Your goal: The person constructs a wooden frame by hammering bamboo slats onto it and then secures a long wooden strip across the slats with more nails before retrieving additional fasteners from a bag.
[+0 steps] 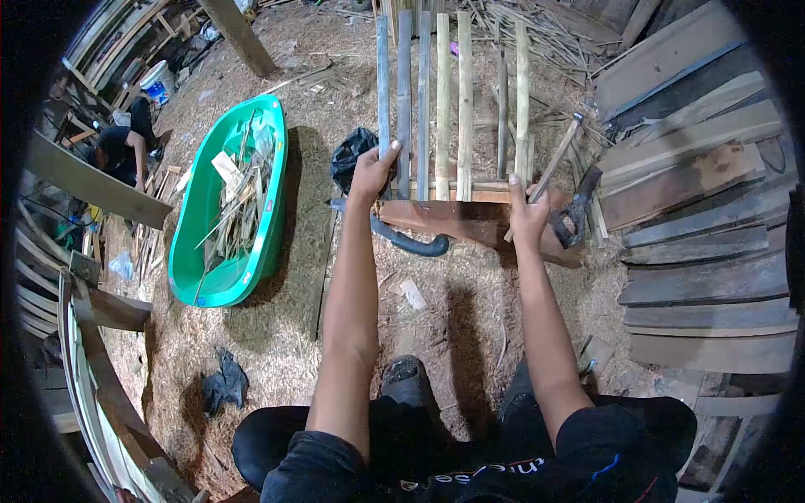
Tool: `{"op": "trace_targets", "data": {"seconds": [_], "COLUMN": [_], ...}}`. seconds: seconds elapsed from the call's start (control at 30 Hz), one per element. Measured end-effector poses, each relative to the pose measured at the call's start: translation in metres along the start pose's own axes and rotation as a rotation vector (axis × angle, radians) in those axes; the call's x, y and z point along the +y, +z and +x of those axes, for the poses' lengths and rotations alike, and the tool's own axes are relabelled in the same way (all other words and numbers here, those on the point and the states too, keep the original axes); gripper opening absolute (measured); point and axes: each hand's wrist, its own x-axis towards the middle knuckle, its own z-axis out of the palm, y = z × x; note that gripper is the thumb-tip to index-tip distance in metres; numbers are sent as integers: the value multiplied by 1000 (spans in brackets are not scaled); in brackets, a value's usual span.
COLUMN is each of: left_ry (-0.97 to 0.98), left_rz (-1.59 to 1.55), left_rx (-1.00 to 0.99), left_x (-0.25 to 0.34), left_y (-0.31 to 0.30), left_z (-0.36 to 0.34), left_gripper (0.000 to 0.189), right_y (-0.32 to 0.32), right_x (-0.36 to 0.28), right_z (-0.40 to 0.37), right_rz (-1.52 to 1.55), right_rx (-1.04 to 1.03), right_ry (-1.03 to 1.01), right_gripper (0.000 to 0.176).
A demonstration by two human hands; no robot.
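Note:
Several long wooden slats (442, 109) stand side by side in front of me, fixed at the near end to a reddish-brown board (436, 220). My left hand (373, 174) is closed on the leftmost grey slat, thumb on top. My right hand (529, 214) holds a thin hammer (557, 159) by its handle, head pointing up and away, and rests by the near end of the right slat (521, 92). A curved dark-handled tool (409, 241) lies just this side of the board. Right of my right hand is a saw-like tool with a dark handle (572, 220).
A green tub (179, 251) of wood scraps stands at the left. Curved boards (708, 285) line the right side. Another person (122, 151) crouches at the far left, near a white bucket (158, 84). A wooden post (239, 38) rises behind. Shavings cover the floor.

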Motion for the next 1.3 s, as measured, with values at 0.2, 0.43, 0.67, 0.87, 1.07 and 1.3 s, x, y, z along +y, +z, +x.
{"op": "trace_targets", "data": {"seconds": [0.2,0.43,0.67,0.87,1.07,1.3], "left_ry": [-70,48,122,152,68,62], "left_rz": [-496,-135,-90,-111,-166,-241], "left_rx": [-119,252,303,304,247,304], "left_x": [-30,-44,-19,-20,-38,-39], "left_y": [-11,10,21,22,17,24], "left_z": [-13,-7,-20,-20,-22,-44], "left_gripper": [82,68,53,48,45,59], "right_y": [4,6,7,8,6,-4], "right_x": [0,5,7,5,8,12], "right_z": [6,9,12,11,3,-17], "right_rz": [44,3,22,54,84,96], "right_rx": [-19,3,-2,19,38,20], "right_ry": [63,38,-13,-45,-70,-91], "right_gripper": [50,51,52,51,48,41]}}
